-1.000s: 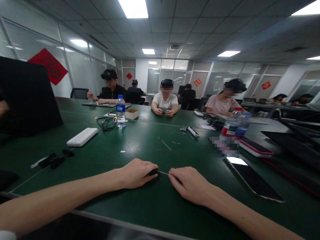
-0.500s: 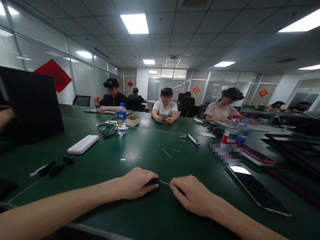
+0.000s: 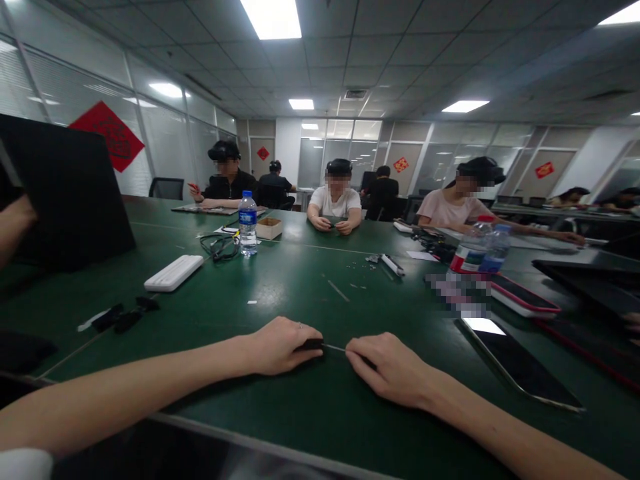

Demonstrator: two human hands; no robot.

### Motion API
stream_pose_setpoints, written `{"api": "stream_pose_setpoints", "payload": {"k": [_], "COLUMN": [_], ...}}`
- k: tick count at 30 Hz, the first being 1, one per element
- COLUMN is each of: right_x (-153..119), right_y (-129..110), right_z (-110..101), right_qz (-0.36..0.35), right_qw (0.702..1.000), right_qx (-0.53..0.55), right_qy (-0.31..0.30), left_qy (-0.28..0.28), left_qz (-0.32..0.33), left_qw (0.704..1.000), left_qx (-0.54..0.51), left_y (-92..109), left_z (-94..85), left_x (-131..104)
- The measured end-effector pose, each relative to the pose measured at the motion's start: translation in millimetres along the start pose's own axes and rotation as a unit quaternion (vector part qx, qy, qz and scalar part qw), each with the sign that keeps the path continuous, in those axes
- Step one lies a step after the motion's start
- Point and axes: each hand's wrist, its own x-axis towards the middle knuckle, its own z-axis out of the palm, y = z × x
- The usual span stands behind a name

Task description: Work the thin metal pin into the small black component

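My left hand [image 3: 281, 345] rests on the green table with its fingers closed round a small black object [image 3: 313, 344], mostly hidden in the grip. A thin, pale, straight piece [image 3: 334, 347] runs from it across the short gap to my right hand [image 3: 393, 368]. My right thumb and fingers are pinched together at that piece's other end. Too little shows to tell what kind of thing it is. To the right of my right hand lies a phone [image 3: 523, 367] with a dark screen.
A white oblong case [image 3: 174, 273] and black pieces [image 3: 125, 316] lie left. Ahead stand a water bottle [image 3: 247, 223], cables [image 3: 220, 247] and a small open box [image 3: 269, 229]. Bottles [image 3: 473, 247] and a red-edged device [image 3: 523, 298] are at right. Co-workers [image 3: 335, 200] sit opposite.
The camera has tipped down slightly, so everything sits higher and further right. My hands keep the same hold and spacing. The co-worker at right has an arm stretched further out.
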Motion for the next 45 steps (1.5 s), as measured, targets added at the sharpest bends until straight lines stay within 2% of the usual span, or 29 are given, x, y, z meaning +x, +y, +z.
{"api": "stream_pose_setpoints", "payload": {"k": [3, 8, 12, 17, 25, 45], "right_x": [-0.3, 1.4, 1.6, 1.9, 1.7, 2.4], "right_y": [-7.0, -20.1, -3.7, 15.7, 5.4, 2.7], "right_z": [0.5, 7.1, 5.3, 2.3, 6.1, 5.4], "right_qz": [-0.024, -0.11, -0.062, -0.027, -0.021, 0.012], "right_qw": [1.0, 0.993, 0.997, 0.998, 0.997, 0.998], "right_qx": [0.013, 0.035, 0.013, -0.042, -0.066, -0.067], "right_qy": [0.007, 0.01, 0.046, 0.028, 0.017, 0.017], "left_qy": [-0.001, -0.005, -0.002, -0.01, 0.007, 0.022], "left_qz": [-0.001, -0.02, -0.015, -0.013, -0.007, -0.003], "left_qw": [1.0, 1.0, 1.0, 1.0, 1.0, 1.0], "left_qx": [0.002, 0.004, -0.021, -0.019, -0.008, 0.008], "left_y": [-0.4, -4.2, -6.4, -8.1, -8.1, -8.7], "left_z": [0.3, 3.9, 2.5, 2.3, 4.9, 5.9], "left_x": [2.2, 9.1, 9.6, 7.6, 4.1, 2.7]}}
